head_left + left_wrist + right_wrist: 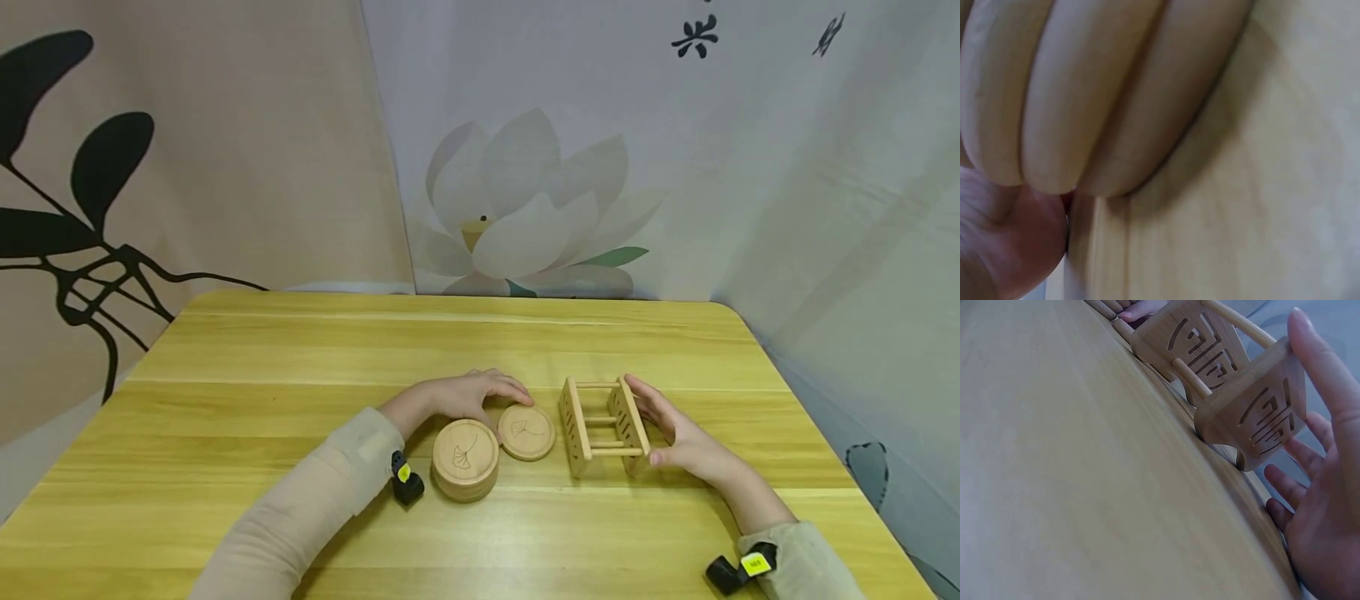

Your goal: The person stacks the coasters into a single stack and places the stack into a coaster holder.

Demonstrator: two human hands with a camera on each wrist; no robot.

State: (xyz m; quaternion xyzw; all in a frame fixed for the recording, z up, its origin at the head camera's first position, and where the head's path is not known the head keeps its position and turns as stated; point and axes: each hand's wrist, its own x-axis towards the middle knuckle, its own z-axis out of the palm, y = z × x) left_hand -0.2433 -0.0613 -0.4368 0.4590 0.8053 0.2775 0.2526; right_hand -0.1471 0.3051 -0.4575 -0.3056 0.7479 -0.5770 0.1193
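My left hand (pixel 472 396) curves around a round wooden coaster (pixel 527 432), with a fingertip at its far edge and the thumb near its left side. Just left of this coaster stands a stack of round wooden coasters (pixel 465 454), its top one engraved with a ginkgo leaf. In the left wrist view the stack (pixel 1085 94) hides most of the hand. My right hand (pixel 686 437) spans the right end of a wooden rack (pixel 603 452), thumb close to the near corner and fingers at the far side. Its fingers are mostly straight and spread beside the cut-out end panel (pixel 1266 415).
Everything rests on a yellow wood-grain table (pixel 300 358). Behind it hangs a pale cloth (pixel 525 200) printed with a lotus and dark leaves. A black wrist device (pixel 407 482) sits on the left wrist, and a similar device (pixel 742 567) on the right.
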